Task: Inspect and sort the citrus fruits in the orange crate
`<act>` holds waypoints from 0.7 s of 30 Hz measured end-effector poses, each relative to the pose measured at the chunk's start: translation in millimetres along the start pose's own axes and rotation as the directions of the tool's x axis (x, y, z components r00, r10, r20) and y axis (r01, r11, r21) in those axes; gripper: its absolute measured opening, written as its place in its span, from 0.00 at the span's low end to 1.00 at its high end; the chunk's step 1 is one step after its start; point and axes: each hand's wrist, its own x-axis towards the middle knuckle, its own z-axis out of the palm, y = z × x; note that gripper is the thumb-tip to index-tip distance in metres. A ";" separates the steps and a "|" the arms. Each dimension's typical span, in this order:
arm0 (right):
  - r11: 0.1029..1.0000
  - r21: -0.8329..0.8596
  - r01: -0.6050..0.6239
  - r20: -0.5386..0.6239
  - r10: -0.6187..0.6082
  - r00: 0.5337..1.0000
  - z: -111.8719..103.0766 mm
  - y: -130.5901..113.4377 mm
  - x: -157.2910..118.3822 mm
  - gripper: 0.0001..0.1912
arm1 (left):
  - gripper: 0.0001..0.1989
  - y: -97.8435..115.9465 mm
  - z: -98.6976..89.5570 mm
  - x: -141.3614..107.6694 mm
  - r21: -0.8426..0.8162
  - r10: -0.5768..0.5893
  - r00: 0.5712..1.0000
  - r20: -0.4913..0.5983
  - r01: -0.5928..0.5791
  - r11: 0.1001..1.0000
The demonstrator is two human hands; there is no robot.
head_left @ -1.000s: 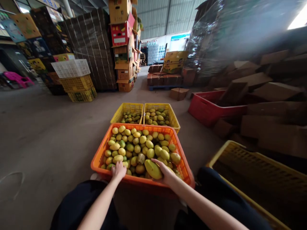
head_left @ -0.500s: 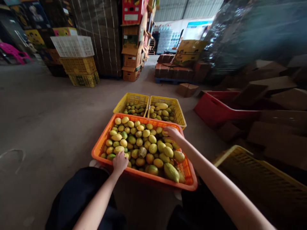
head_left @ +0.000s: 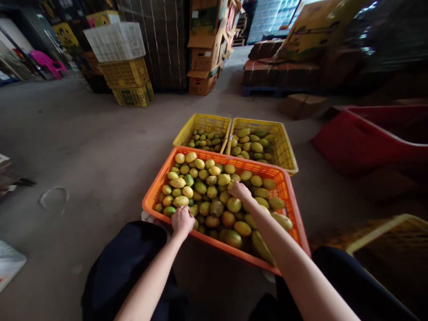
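A large orange crate stands on the floor between my legs, full of loose yellow and green lemon-like fruit of mixed sizes. Near its front left edge, my left hand rests low over the fruit, fingers curled; what lies under them is hidden. My right hand reaches to the middle of the crate. Its fingers are closed about a small yellow-green fruit, partly covered by the fingertips. Larger long fruit lies at the right end, partly behind my right forearm.
Two yellow crates with similar fruit touch the far side of the orange one. A red bin and another yellow crate stand to the right. Stacked crates, cartons and a pink chair are farther back.
My right hand has moved from the far right corner toward the middle of the orange crate. My left hand stays near the front edge. The view has tilted down and turned left.
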 end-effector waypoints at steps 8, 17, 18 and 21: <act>0.991 0.127 -0.036 -0.006 0.037 0.999 -13.8 0.2 -5.7 0.18 | 0.13 3.6 -5.1 1.3 -0.025 -0.029 0.999 0.039 0.030 0.999; 0.637 0.770 0.015 -0.077 0.069 0.995 -125.2 -2.6 -78.9 0.03 | 0.16 2.9 -8.8 -0.8 -0.017 -0.024 0.999 0.044 0.024 1.000; 0.585 0.811 0.024 -0.068 0.053 0.996 -136.9 -4.1 -92.7 0.05 | 0.16 2.5 -9.1 -0.8 -0.015 -0.021 0.999 0.044 0.021 1.000; 0.079 0.997 0.006 -0.002 -0.047 0.999 -157.0 -7.4 -135.3 0.15 | 0.16 1.1 -9.3 -0.5 -0.001 -0.014 0.999 0.049 0.014 1.000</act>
